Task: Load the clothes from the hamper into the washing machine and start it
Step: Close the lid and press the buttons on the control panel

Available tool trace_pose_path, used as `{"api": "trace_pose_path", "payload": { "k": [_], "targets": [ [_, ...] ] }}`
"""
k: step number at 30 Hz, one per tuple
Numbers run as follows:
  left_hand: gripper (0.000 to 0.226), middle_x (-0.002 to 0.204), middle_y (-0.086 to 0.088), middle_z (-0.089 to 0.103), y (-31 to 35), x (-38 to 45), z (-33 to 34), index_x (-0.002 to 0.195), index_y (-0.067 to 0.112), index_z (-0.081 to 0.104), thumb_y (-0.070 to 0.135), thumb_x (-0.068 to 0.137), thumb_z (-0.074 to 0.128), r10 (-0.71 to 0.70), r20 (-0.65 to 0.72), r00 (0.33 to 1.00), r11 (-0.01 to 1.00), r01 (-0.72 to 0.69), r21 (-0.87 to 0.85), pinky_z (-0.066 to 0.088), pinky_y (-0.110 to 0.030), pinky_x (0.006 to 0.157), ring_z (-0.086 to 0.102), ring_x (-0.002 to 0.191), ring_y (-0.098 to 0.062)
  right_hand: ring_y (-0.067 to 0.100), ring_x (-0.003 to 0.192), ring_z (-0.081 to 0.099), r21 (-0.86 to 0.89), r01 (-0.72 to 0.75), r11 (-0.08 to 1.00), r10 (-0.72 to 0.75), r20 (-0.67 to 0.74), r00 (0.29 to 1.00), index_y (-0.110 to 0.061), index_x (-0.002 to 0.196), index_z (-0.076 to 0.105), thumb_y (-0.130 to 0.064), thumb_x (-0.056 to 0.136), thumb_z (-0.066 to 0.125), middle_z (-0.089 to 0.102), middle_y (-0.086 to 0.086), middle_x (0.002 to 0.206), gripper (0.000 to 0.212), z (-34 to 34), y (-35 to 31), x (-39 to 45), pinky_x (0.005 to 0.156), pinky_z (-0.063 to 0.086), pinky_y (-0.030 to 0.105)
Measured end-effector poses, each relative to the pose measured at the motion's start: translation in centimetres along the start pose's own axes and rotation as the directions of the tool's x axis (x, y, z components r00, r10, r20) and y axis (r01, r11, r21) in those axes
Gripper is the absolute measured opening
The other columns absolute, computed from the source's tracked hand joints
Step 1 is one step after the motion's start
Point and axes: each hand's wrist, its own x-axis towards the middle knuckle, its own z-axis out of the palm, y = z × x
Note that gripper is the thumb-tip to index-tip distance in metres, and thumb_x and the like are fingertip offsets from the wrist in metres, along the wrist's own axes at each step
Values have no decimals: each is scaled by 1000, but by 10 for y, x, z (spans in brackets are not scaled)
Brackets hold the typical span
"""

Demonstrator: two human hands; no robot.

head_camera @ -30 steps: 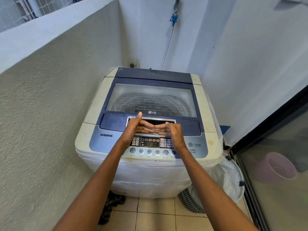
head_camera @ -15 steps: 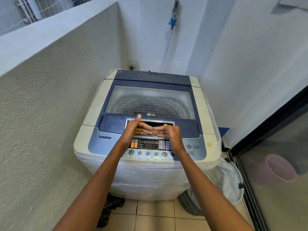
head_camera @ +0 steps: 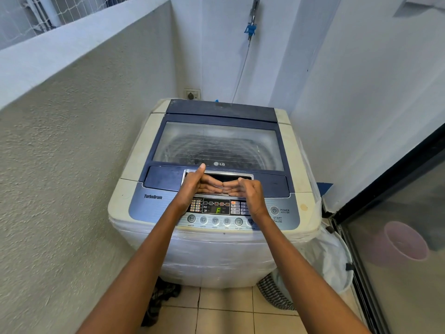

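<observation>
I stand facing the washing machine (head_camera: 216,189), which fills a narrow corner. Its lid (head_camera: 218,143) is down, and through the cloudy window I see dark cloth in the drum. My left hand (head_camera: 192,186) and right hand (head_camera: 250,191) hover over the lid handle (head_camera: 218,175) at the machine's front edge, fingers bent inward so the fingertips of both meet, thumbs up, holding nothing. Just nearer me than my hands, the control panel (head_camera: 216,209) shows a green "F"; the power button (head_camera: 274,210) sits at the panel's right end.

On the floor at the machine's front right corner, a white mesh hamper (head_camera: 330,256) leans against it, with a striped cloth (head_camera: 274,292) bulging at its base. At the machine's front left corner, a dark checked garment (head_camera: 160,300) lies on the beige floor tiles (head_camera: 226,309).

A rough plastered wall (head_camera: 72,153) runs along the machine's left. Behind it are a wall socket (head_camera: 192,94) and a hose (head_camera: 242,68) dropping from a blue tap (head_camera: 250,28). To its right, a glass door (head_camera: 397,237) shows a pink bucket (head_camera: 404,241).
</observation>
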Motion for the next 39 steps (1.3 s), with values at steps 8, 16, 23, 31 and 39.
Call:
{"api": "trace_pose_path", "payload": {
  "k": [8, 16, 23, 31, 39],
  "targets": [
    [67, 79, -10, 75, -1, 0, 0, 81, 5, 73, 40, 101, 19, -6, 7, 1000, 1000, 7, -12, 55, -25, 77, 72, 80, -22, 16, 74, 72, 1, 10, 1000, -10, 7, 1000, -3, 88, 73, -26, 89, 38, 72, 16, 85, 42, 1, -5, -3, 70, 57, 24],
    [67, 81, -11, 75, -1, 0, 0, 83, 4, 72, 39, 102, 19, -1, 10, 1000, 1000, 1, -3, 54, -32, 83, 72, 83, -26, 9, 68, 71, -16, 7, 1000, -7, -7, 1000, -11, 80, 72, -7, 99, 35, 71, 11, 83, 42, 2, -10, -5, 65, 56, 18],
    [66, 78, -9, 75, 0, 0, 0, 82, 5, 72, 37, 102, 19, 8, 8, 1000, 1000, -8, 2, 55, -28, 79, 72, 80, -23, 8, 67, 70, -21, 17, 1000, -17, -14, 1000, -13, 78, 72, -8, 99, 36, 70, 13, 85, 42, 2, -14, -7, 65, 56, 18],
    [66, 80, -10, 75, 0, 0, 0, 82, 4, 72, 38, 102, 19, 7, 6, 1000, 1000, -7, -2, 56, -26, 78, 72, 81, -24, 8, 67, 70, -19, 6, 1000, -6, -7, 1000, -5, 86, 71, -8, 100, 35, 71, 14, 84, 39, 2, -11, -5, 65, 56, 17],
    [66, 78, -11, 75, -1, 0, 0, 80, 5, 73, 39, 102, 20, -10, 5, 1000, 1000, 10, -27, 56, -26, 78, 72, 78, -23, 16, 74, 71, 0, 16, 1000, -16, 6, 1000, -6, 84, 73, -27, 87, 38, 72, 15, 84, 41, 2, -6, -3, 69, 57, 24]
  ]
}}
